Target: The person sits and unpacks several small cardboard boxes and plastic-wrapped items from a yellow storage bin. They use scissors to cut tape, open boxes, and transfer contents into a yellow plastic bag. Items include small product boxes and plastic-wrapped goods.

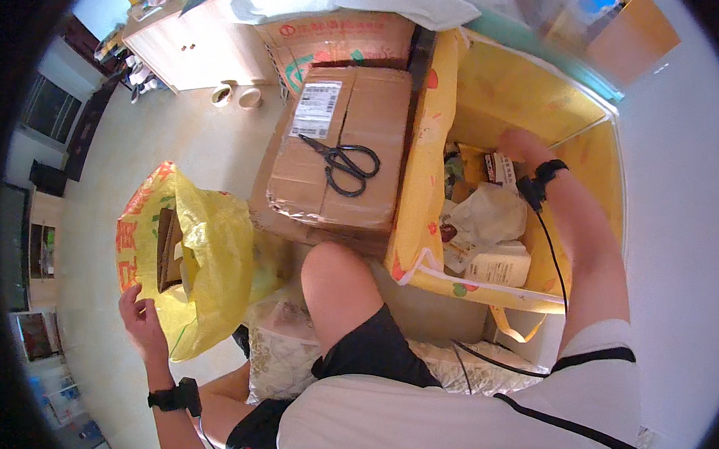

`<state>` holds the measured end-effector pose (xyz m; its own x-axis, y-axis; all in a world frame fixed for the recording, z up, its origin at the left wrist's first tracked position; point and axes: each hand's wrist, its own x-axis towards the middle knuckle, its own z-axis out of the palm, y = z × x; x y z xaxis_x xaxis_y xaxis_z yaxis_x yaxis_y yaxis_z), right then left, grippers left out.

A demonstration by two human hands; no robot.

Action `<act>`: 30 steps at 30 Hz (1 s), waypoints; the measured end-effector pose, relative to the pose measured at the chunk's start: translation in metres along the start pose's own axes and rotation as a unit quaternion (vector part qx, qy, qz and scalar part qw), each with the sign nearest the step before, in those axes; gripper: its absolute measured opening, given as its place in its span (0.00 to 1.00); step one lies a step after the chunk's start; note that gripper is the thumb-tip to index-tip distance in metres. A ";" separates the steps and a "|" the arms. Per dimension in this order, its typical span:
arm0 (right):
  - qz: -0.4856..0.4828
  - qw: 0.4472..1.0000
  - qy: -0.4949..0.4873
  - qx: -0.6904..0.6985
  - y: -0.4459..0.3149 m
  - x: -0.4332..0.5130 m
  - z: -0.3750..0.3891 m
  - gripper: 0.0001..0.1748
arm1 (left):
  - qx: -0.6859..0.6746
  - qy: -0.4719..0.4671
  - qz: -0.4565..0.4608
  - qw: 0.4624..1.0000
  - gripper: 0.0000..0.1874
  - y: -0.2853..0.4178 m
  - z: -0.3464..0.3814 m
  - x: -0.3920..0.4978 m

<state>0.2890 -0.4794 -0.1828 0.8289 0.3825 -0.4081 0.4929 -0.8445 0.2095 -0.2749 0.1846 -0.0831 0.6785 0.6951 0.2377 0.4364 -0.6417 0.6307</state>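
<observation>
My right hand (pixel 525 149) reaches down inside a yellow fabric storage box (pixel 426 167) and is blurred; its fingertips are hard to make out. Just below it lies a small printed carton (pixel 501 171). Nearer me in the box are a crumpled clear plastic bag (pixel 491 213) and a white box (pixel 501 264) bearing writing. My left hand (pixel 141 326), fingers curled, is at the left rim of a yellow woven plastic sack (pixel 220 266). Whether it grips the rim is unclear. The sack's mouth gapes, showing folded cardboard (pixel 168 248) inside.
Black-handled scissors (pixel 350 163) lie on a taped cardboard carton (pixel 371 109) between sack and storage box. Behind it stands another printed carton (pixel 345 38). A pale wooden cabinet (pixel 204 52) is at the back left. Cables (pixel 553 253) run from both wrist straps.
</observation>
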 end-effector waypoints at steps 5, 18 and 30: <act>0.042 0.981 -0.139 0.129 0.036 0.031 0.167 0.18 | 0.064 0.016 0.041 0.997 0.17 -0.002 -0.019 -0.020; 0.216 0.968 -0.086 0.096 0.099 0.061 0.350 0.32 | 0.232 -0.046 0.029 0.971 0.16 0.011 -0.036 -0.050; 0.346 0.880 0.044 0.323 0.061 0.030 0.326 0.45 | 0.280 -0.092 0.139 0.946 0.14 0.049 0.005 -0.029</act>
<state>0.2578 -0.6416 -0.4717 0.9027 -0.3029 -0.3055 -0.3669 -0.9128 -0.1794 -0.2704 0.1316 -0.0626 0.8817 0.4395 0.1719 0.4357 -0.8980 0.0611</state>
